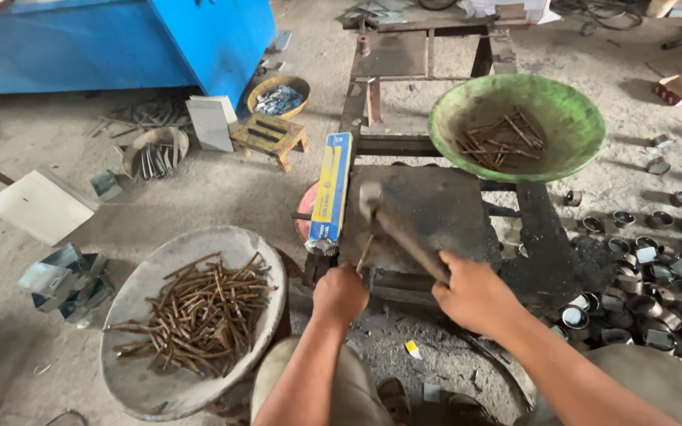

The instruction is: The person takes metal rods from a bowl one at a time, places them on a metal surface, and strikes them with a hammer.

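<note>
My right hand (474, 293) grips the wooden handle of a hammer (395, 225); its blurred head hangs over the dark steel block (444, 209). My left hand (339, 293) pinches a thin rusty nail (365, 253) and holds its far end against the block's near left edge, just under the hammer head. A grey pan (144, 379) at my left knee is heaped with several rusty nails (199, 312). A green bowl (570, 118) beyond the block on the right holds several more nails (503, 140).
A blue and yellow box (331, 189) lies along the block's left side. Many small metal cups (657, 268) litter the floor at right. A small wooden stool (270, 136), a yellow bowl of metal bits (279, 96) and a blue machine (120, 39) stand behind left.
</note>
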